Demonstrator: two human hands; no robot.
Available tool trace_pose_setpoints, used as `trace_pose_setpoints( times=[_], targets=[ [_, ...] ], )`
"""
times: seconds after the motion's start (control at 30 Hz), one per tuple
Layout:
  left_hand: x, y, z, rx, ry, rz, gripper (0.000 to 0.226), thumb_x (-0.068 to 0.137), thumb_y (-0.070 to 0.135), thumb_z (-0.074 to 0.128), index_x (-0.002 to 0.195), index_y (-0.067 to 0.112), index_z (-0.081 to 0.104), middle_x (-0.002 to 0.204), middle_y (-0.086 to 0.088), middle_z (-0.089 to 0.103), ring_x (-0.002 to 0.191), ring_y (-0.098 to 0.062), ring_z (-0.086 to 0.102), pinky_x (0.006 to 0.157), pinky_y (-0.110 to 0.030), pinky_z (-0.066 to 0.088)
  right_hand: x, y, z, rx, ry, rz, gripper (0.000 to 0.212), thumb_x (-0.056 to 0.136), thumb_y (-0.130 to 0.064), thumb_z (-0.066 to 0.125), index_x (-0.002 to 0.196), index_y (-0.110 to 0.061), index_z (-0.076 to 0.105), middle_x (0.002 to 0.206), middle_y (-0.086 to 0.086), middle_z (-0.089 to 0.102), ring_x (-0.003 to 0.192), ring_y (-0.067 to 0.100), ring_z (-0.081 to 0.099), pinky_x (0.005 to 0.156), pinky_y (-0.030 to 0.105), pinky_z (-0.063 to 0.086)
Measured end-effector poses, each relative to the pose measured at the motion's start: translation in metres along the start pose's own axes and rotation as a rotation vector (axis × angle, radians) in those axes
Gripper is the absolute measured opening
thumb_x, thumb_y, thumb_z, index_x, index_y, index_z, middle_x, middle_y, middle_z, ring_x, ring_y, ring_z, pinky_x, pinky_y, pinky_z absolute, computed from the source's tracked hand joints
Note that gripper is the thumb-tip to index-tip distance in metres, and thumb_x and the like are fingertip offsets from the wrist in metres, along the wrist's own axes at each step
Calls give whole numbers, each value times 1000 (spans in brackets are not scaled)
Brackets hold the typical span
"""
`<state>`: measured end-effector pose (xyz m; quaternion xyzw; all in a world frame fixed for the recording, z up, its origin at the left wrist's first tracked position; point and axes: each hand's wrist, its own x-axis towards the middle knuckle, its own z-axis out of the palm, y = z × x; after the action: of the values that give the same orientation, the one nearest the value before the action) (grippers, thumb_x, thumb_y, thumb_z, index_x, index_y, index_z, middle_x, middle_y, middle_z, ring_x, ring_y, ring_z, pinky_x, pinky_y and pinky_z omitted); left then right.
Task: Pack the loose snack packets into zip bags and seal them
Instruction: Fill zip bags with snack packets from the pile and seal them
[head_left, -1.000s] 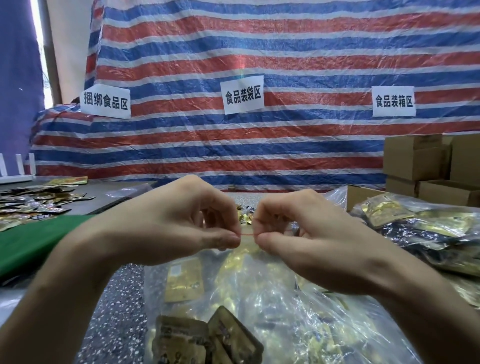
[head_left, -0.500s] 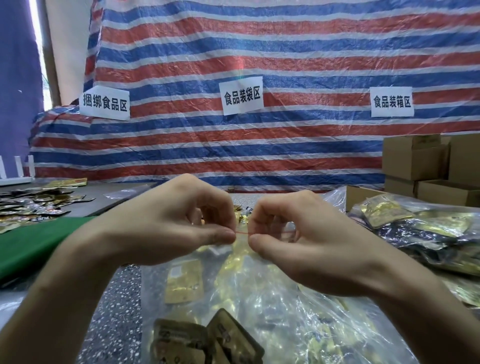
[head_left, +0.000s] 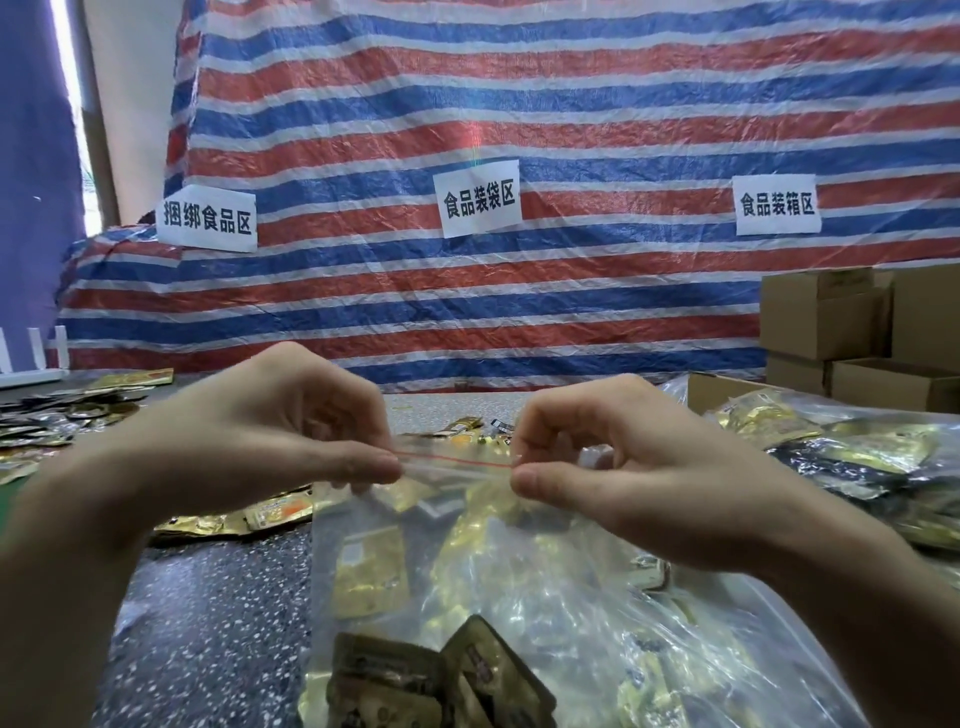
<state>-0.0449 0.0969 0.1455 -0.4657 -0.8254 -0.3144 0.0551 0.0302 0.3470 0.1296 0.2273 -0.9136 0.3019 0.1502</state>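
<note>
A clear zip bag (head_left: 524, 582) stands in front of me, filled with several gold and dark snack packets (head_left: 457, 675). Its top edge carries a red zip strip (head_left: 454, 460), stretched level between my hands. My left hand (head_left: 280, 431) pinches the strip's left end between thumb and fingers. My right hand (head_left: 613, 467) pinches the strip further right in the same way. Loose gold packets (head_left: 244, 519) lie on the speckled table (head_left: 208, 613) under my left wrist.
More loose packets (head_left: 62, 415) are spread at the far left, beside a green mat. Filled clear bags (head_left: 857, 452) pile up at the right, with cardboard boxes (head_left: 831, 322) behind them. A striped tarp with three paper signs hangs at the back.
My hands have slid apart along the zip strip, the left going left and the right going right, so a longer stretch of the red line shows between them.
</note>
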Motion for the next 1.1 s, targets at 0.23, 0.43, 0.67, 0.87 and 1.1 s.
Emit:
trace_pose_setpoints(
  times=[0.23,0.43,0.67,0.87,1.1],
  targets=[
    [10,15,18,50,23,127,15,79,33,81,71,23,74,64,7,68,61,-5,62,59,-16,45,-4,-4,5,-199,-11,-37,11,91,-39,63,91,-31,70,83,-17,67,79,3,62,68,25,52],
    [6,8,10,-78,14,134,6,79,32,82,79,27,78,72,-1,73,66,-12,68,61,-21,51,-3,-2,5,-59,-60,-19,50,81,-64,66,122,-36,65,100,-21,67,90,-5,61,77,17,53],
    [3,-7,2,-219,-44,8,15,80,28,81,86,15,79,79,-10,75,70,-16,68,62,-20,51,1,0,10,-46,69,-31,12,88,-36,74,83,-25,77,64,-13,63,60,3,54,58,21,39],
    [0,-11,0,-223,10,43,1,82,13,80,83,12,79,75,-13,72,67,-18,65,59,-21,49,2,1,11,-29,76,-7,12,86,-38,76,82,-27,78,64,-11,63,58,3,53,56,20,39],
    [10,7,14,-122,81,135,7,72,23,81,70,17,77,65,-10,67,63,-29,59,59,-43,45,1,-6,19,13,136,-73,11,86,-38,72,87,-28,75,72,-8,71,64,11,64,61,36,54]
  ],
)
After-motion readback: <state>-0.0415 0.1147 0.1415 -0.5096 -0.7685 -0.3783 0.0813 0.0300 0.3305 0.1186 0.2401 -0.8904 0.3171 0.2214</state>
